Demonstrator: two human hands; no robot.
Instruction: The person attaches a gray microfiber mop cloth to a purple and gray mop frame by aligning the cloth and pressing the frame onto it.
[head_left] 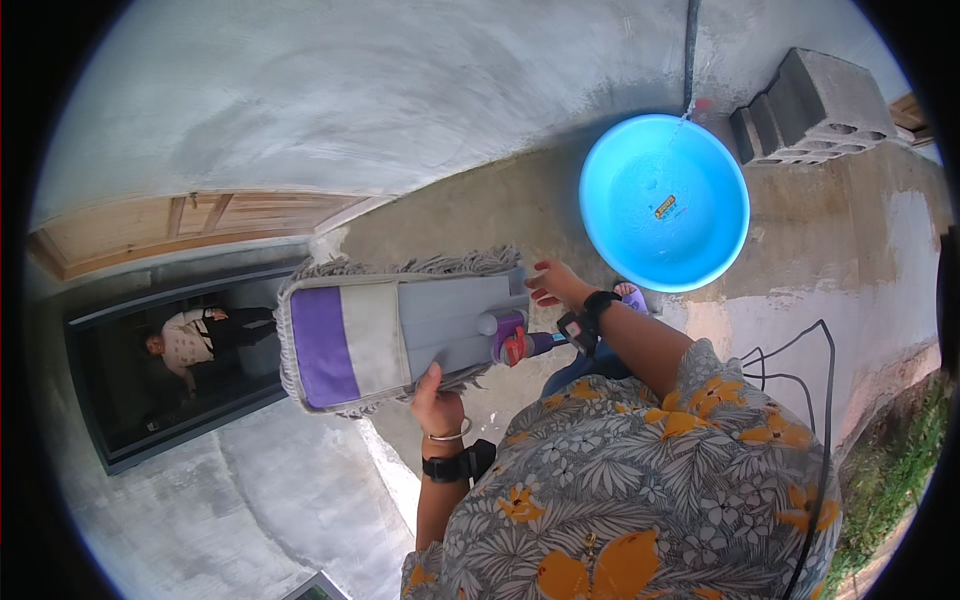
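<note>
A flat mop head with grey fringe, a purple and pale cloth pad and a grey plate is held up in front of me. My left hand grips its near edge, thumb on the plate and the other fingers hidden beneath. Beside the plate's right end is my right hand, its fingers apart and slightly bent; whether the fingertips touch the mop is unclear. A purple and red joint links the plate to the handle, which runs right beneath my right forearm.
Water from a dark hose falls into a light-blue basin on the concrete floor. Hollow concrete blocks stand right of it. A person shows in a dark-framed window at left. A black cable hangs at right, with grass beyond.
</note>
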